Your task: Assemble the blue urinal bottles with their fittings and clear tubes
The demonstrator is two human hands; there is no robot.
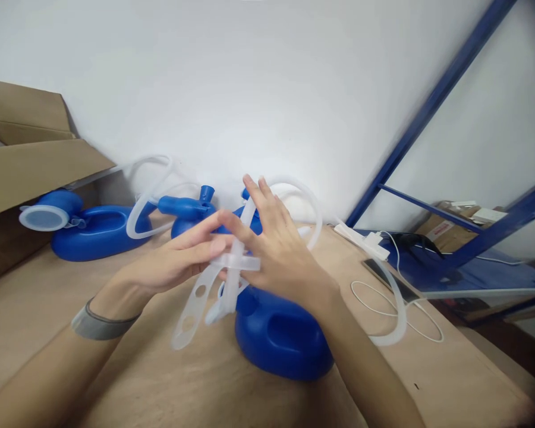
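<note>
In front of me, my left hand point(173, 261) is closed, its thumb and fingers pinching at a translucent strap point(191, 306) with round holes that hangs below them. The strap crosses a whitish translucent tube point(235, 273). My right hand point(288, 252) is against the tube, which passes between its index finger and the other, outstretched fingers; its grip is partly hidden. Just below sits a blue plastic urinal bottle point(285, 339) with a recessed handle, lying on the table and partly covered by my right wrist.
Another blue bottle point(102, 232) with a pale lid lies beside an open cardboard box point(35, 160) at left. More blue bottle parts point(185, 208) and loose hose point(136, 217) lie by the wall. A power strip point(361, 238), phone point(390, 279) and white cable are right, beside a blue metal frame point(432, 107).
</note>
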